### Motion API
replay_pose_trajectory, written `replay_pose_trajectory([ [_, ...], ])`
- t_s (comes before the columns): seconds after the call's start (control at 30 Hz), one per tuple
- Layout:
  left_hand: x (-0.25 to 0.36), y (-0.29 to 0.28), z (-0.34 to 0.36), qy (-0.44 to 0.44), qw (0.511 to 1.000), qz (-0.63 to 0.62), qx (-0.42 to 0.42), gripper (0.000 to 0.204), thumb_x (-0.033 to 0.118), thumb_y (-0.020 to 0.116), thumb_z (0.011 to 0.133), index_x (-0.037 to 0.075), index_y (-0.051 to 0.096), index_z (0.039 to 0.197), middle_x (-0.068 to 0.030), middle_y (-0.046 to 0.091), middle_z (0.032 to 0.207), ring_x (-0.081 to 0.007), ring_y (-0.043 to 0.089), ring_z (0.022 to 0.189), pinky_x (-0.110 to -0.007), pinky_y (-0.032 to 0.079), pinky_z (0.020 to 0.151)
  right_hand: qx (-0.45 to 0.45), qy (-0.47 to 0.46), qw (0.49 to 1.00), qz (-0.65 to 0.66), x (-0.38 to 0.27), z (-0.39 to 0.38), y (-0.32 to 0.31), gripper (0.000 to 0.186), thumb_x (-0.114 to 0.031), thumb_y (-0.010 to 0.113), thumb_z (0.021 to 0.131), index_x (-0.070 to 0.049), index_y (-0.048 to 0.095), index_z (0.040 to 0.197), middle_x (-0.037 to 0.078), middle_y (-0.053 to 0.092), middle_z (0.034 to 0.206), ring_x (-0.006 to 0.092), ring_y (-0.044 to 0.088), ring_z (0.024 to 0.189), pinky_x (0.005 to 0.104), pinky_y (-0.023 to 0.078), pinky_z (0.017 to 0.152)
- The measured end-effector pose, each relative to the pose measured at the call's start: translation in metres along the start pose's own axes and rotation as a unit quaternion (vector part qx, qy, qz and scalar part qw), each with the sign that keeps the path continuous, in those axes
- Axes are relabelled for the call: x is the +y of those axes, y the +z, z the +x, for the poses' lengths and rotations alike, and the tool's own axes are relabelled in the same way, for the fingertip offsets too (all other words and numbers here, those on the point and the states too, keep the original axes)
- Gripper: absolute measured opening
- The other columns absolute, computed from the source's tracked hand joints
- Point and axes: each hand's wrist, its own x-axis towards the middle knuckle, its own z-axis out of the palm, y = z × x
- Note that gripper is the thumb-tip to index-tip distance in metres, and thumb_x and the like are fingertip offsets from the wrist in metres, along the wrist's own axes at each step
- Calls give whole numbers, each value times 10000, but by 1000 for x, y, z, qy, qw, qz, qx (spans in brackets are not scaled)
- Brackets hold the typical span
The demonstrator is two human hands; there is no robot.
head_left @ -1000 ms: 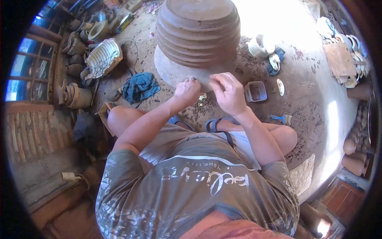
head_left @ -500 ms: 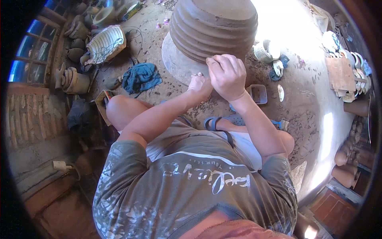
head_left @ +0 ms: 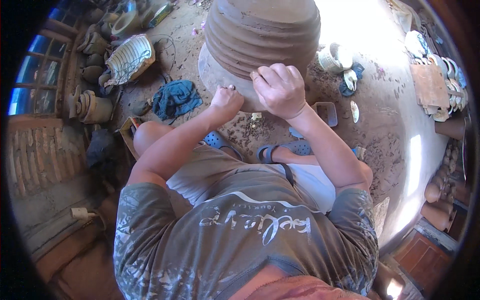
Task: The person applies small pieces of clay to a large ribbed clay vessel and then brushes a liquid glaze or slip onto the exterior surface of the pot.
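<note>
A large brown clay pot (head_left: pixel 262 35) with thick ridges around its wall stands on a round grey wheel head (head_left: pixel 209 70). My right hand (head_left: pixel 282 91) is closed in a fist at the near right of the pot's lower wall, its thumb and fingers pressed together. Lower and to the left, my left hand (head_left: pixel 226 102) is closed over the near rim of the wheel head, its fingertips dark with clay. Whatever either hand grips, if anything, is too small or hidden to name.
A blue cloth (head_left: pixel 176 98) lies on the floor left of the wheel. To the right are a clear plastic tub (head_left: pixel 326 114), a white bucket (head_left: pixel 334 57) and a pale oval piece (head_left: pixel 354 112). A ribbed white mould-like piece (head_left: pixel 131 59) and several pots line the left side.
My left hand has moved left, away from my right hand, opening a gap between them. My right hand has shifted slightly left and stays closed. The view has moved a little.
</note>
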Motion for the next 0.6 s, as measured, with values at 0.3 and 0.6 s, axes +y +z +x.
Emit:
replay_pose_trajectory([
  [0.3,-56,-2,-1,2,997,55,-54,232,180,639,925,103,782,1092,-125,699,1219,-273,715,1126,-509,515,978,-54,10,997,46,9,-9,-14,60,-104,803,807,-107,745,820,-25,691,903,165,592,733,335,432,617],
  [0.6,-97,1,16,-8,992,78,-99,227,192,591,982,113,771,1096,-121,687,1309,-267,716,1152,-569,491,1010,-38,4,998,58,30,-22,-27,58,-110,790,807,-129,766,857,-31,686,896,162,590,730,347,449,676],
])
